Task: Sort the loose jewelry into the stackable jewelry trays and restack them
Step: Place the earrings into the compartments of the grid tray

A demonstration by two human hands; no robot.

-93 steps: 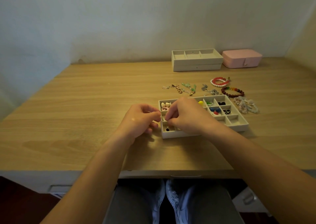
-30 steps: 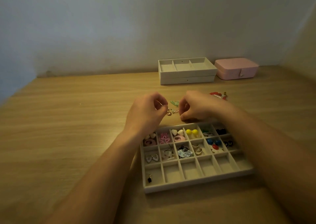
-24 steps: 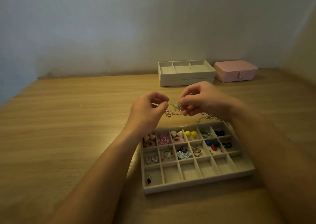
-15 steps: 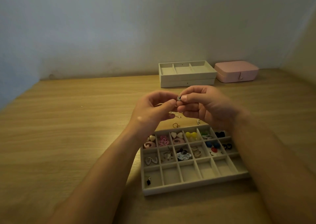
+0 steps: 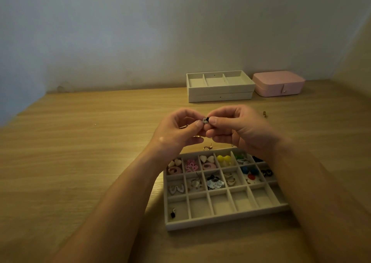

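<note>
You pinch a tiny earring (image 5: 205, 120) between both hands, left hand (image 5: 176, 134) and right hand (image 5: 239, 130), raised above the table (image 5: 80, 152) behind the compartment tray (image 5: 220, 222). It looks light, stiff and slippery, so grip its body, not the post.

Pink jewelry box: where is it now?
Head view, far right: the closed pink jewelry box sits against the wall, just right of the stacked cream trays.
</note>
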